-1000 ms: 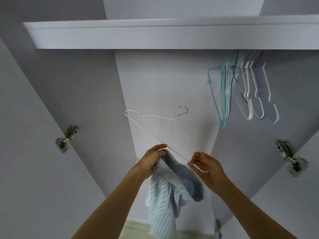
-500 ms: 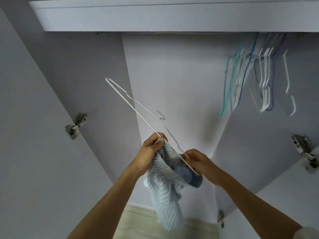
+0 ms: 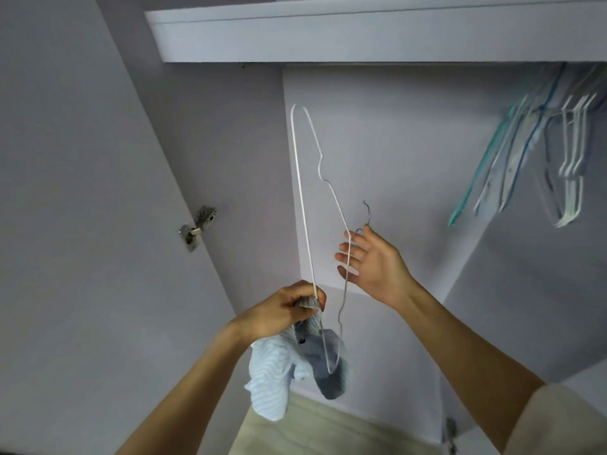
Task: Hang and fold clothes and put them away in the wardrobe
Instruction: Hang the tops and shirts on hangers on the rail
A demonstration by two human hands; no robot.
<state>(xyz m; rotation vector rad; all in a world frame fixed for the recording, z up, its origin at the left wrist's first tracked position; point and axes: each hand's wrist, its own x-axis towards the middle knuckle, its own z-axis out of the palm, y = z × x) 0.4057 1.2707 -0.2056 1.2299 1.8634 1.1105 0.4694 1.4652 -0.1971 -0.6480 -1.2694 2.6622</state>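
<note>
Looking down your two bare arms into an open wardrobe, you see your left hand point(image 3: 282, 310) just below the centre of the frame. Its fingers point(image 3: 303, 292) are curled tight around a bunched pale blue striped shirt point(image 3: 272, 379) and, with it, the straight bar of a white wire hanger point(image 3: 300, 198). The shirt hangs in loose folds beneath that fist, down toward the lower middle of the frame. The hanger stands almost on end: one tip points to the upper middle of the frame, the other dips into the shirt's darker collar area.

Your right hand point(image 3: 374, 264) is just right of centre, palm turned inward, fingers spread wide and straight. They are at the hanger's neck, beside its small metal hook point(image 3: 367, 215); whether they touch the wire cannot be told.

Farther back, a metal door hinge point(image 3: 197, 226) sits at the left middle. Several empty hangers point(image 3: 532, 159), teal, blue and white, hang blurred at the upper right. A white shelf point(image 3: 361, 37) spans the top of the frame, and pale flooring point(image 3: 328, 431) shows at the bottom.
</note>
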